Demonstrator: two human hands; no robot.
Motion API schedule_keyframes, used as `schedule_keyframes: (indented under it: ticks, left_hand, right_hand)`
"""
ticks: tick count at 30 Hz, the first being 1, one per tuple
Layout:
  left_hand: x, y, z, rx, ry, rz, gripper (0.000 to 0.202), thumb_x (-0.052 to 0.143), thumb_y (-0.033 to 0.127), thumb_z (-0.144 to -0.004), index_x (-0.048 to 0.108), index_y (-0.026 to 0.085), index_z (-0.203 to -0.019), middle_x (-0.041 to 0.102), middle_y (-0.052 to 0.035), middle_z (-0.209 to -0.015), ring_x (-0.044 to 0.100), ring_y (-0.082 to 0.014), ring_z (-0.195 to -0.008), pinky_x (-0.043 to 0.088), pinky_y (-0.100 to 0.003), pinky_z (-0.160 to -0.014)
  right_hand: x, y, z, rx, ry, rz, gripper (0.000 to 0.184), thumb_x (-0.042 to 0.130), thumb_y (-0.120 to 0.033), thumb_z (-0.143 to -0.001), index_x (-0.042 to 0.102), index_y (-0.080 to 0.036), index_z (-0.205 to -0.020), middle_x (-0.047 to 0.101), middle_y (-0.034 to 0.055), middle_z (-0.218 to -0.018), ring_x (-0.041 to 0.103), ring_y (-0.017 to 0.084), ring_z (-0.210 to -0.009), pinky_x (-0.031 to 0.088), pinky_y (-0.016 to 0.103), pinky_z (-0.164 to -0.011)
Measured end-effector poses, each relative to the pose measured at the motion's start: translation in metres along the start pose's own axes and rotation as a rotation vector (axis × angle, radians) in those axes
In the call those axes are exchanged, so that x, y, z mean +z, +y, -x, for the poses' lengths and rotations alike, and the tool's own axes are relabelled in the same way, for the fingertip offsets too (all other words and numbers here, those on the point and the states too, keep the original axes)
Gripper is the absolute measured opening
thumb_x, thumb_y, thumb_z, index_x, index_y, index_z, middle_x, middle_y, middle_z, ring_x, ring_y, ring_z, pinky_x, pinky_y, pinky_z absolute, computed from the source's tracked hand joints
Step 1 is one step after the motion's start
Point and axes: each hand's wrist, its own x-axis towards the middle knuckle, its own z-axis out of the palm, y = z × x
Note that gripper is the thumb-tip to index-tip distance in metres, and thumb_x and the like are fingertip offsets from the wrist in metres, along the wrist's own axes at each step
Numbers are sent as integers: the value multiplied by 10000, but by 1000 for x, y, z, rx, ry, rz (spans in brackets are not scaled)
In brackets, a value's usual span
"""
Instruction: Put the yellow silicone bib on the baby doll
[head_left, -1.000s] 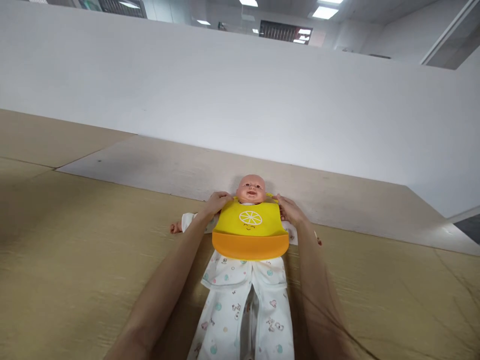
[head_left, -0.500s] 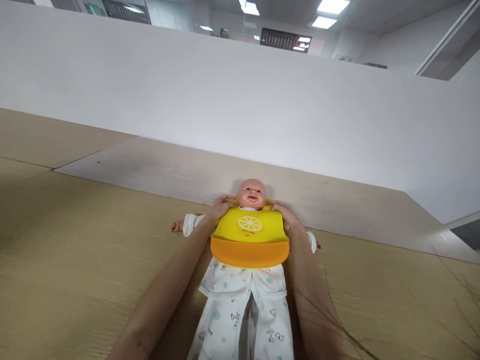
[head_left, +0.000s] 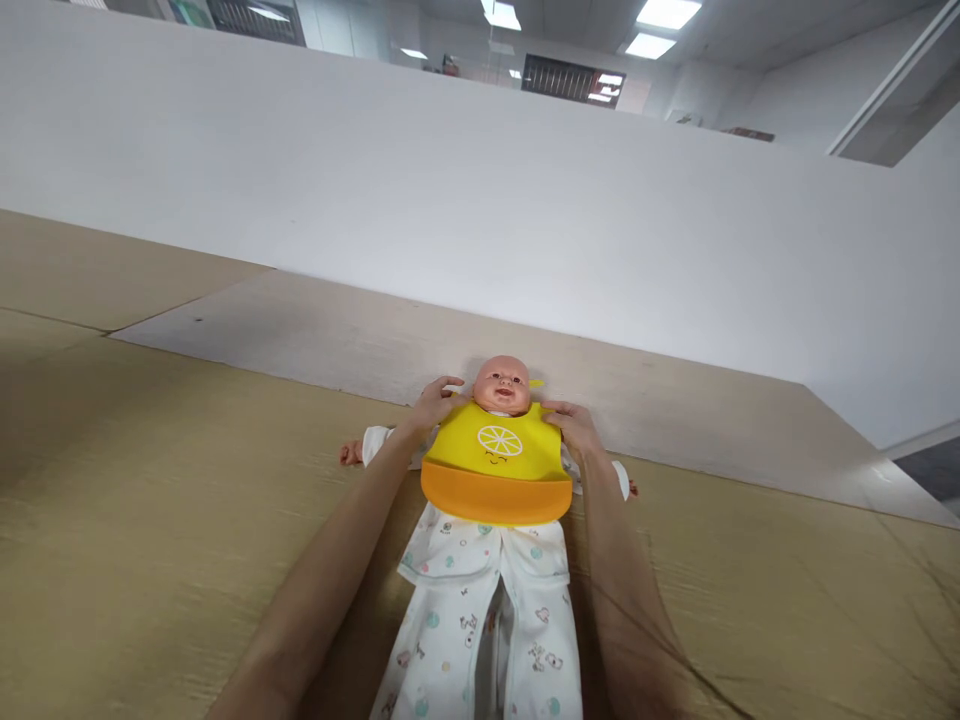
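A baby doll (head_left: 502,382) lies on its back, head away from me, in white printed clothes (head_left: 450,610). Over its chest is a yellow bib (head_left: 459,440) with a white citrus slice print and an orange catch pocket (head_left: 495,493). My left hand (head_left: 433,406) is at the bib's upper left corner beside the doll's head, its thumb and forefinger apart. At the upper right corner, my right hand (head_left: 576,428) has its fingers closed on the bib's edge. A yellow strap end (head_left: 536,383) sticks out by the head, above my right fingers.
The doll rests on a tan padded surface (head_left: 187,500) with a paler strip (head_left: 337,320) behind it. A white partition (head_left: 450,180) rises beyond its head. Dark strands (head_left: 705,680) cross the lower right of the view.
My left fingers have parted at the bib's corner and shifted slightly up. The bib has moved up a little, and the strap end to the right of the head now shows clear of my right hand.
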Motion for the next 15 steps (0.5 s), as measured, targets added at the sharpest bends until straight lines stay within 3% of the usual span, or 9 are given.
schedule_keyframes:
  ticks: [2, 7, 9, 12, 15]
  left_hand:
    - [-2, 3, 2, 10, -22, -35, 523, 729, 288, -593, 596, 194, -1090, 607, 8, -743, 550, -128, -592, 398, -231, -537]
    - [1, 4, -1, 95, 164, -217, 400, 676, 220, -610, 657, 181, -1008, 619, -30, -867, 564, -142, -689, 425, -235, -594]
    - [3, 4, -2, 91, 179, -254, 394, 671, 206, -603, 667, 178, -996, 634, -36, -878, 569, -150, -705, 420, -233, -593]
    - [1, 0, -3, 30, 58, -202, 360, 645, 191, -594, 680, 177, -952, 645, -13, -777, 558, -139, -630, 398, -230, -548]
    - [0, -5, -3, -31, -70, -92, 225, 628, 224, -609, 690, 170, -819, 633, 5, -651, 536, -128, -543, 375, -234, -508]
  right_hand:
    - [3, 4, -1, -5, 52, 82, 375, 621, -211, -517, 667, -162, -886, 660, 7, -720, 559, 129, -618, 425, 249, -577]
    - [10, 19, -2, -44, 139, 233, 400, 590, -218, -529, 670, -152, -915, 672, 34, -823, 559, 148, -701, 400, 253, -608]
    - [10, 24, 0, -54, 152, 262, 383, 593, -225, -531, 675, -157, -898, 673, 35, -847, 560, 154, -736, 398, 255, -633]
    - [9, 25, 2, -49, 122, 251, 312, 595, -241, -543, 674, -157, -833, 671, 25, -827, 565, 158, -746, 403, 256, -647]
    - [6, 18, 3, -23, 46, 189, 193, 610, -251, -560, 648, -160, -727, 637, -4, -683, 540, 136, -663, 384, 244, -600]
